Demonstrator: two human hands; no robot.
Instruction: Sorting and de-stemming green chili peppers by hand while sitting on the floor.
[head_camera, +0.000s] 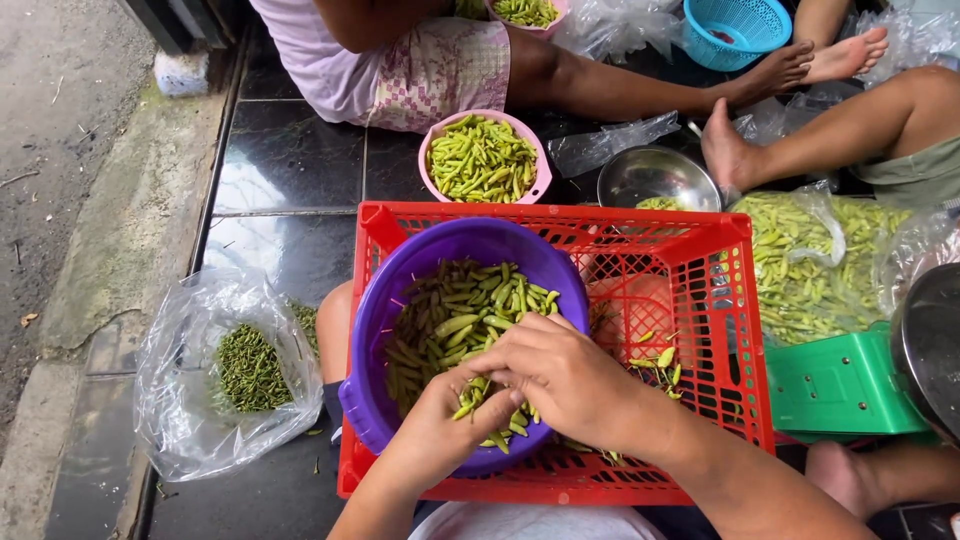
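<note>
Two hands are working close together over the purple basin, which is sitting tilted inside the red crate and is holding a heap of green chillies. Left hand is curling its grip shut around a small bunch of chillies, a few tips poking out below the fingers. Right hand is resting across it, fingertips pinched together on what looks like a chilli at the left hand's thumb; whether it is holding a stem or the pod itself I cannot tell.

Risks, as I am judging them: the basin is leaning toward the near rim, so a heavy press could be tipping pods over the edge and into the crate, where a few loose chillies are already lying on the mesh. Pods sticking out of the left grip could be slipping free. Bare fingers are taking chilli juice.

Nearby, a clear bag of dark green stems is lying on the tiled floor to the left, and a pink bowl of chillies is standing beyond the crate beside another person's legs
</note>
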